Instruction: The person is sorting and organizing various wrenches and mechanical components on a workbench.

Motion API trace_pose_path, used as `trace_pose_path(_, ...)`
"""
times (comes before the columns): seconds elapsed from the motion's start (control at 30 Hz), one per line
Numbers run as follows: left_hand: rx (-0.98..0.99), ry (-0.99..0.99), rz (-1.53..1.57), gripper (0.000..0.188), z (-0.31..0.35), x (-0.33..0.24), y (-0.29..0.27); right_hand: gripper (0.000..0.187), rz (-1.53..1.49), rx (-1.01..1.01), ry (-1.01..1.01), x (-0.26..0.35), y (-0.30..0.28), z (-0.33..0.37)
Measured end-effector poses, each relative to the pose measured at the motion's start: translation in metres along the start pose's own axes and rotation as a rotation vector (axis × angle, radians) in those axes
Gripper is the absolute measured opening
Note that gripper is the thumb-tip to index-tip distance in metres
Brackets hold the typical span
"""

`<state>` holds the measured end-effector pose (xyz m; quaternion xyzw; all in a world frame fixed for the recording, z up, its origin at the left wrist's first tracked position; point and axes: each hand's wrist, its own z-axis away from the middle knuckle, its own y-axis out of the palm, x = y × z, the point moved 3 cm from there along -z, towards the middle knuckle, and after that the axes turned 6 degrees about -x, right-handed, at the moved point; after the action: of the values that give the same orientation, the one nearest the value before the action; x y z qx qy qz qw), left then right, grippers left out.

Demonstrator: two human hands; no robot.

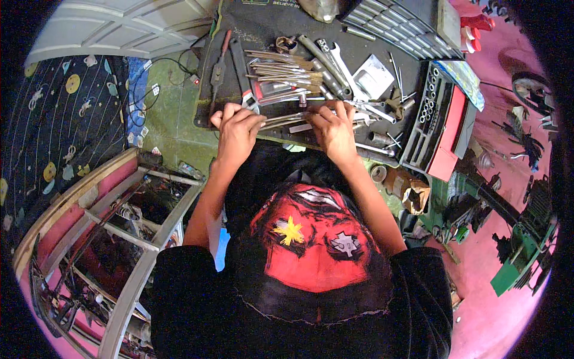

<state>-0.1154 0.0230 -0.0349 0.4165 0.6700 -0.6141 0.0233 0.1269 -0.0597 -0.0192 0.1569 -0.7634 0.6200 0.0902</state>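
My left hand (238, 130), its fingers curled in, is at the near edge of a dark work mat (266, 30). Several thin metal rods (283, 121) run from its fingertips toward my right hand (332, 130). That hand is closed too, thumb and fingers pinched at the rods' other end; its exact hold is partly hidden. Just beyond my left hand lies an adjustable wrench (248, 99). A bundle of brownish rods (284, 69) sits past the gap between my hands. Several wrenches (344, 66) lie beyond and right of my right hand.
A red-handled tool (220, 69) lies at the mat's left side. To the right stands a socket tray (421, 122) beside a red box part (448, 134). A black grid rack (397, 27) is at the back right. A metal frame (134, 275) stands low on the left.
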Motion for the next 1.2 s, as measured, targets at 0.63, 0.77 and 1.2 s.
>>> trace_pose_path(0.63, 0.023, -0.051, 0.116, 0.012, -0.001, -0.012, 0.009, 0.028, 0.012, 0.045, -0.096, -0.009, 0.007, -0.003)
trace_pose_path(0.77, 0.009, -0.097, 0.12, 0.015, 0.004, 0.003, 0.02, 0.026, 0.075, 0.085, -0.085, -0.011, -0.002, 0.003)
trace_pose_path(1.2, 0.102, 0.023, -0.084, 0.011, 0.007, 0.013, 0.056, 0.016, 0.085, 0.002, 0.041, -0.037, -0.022, 0.017)
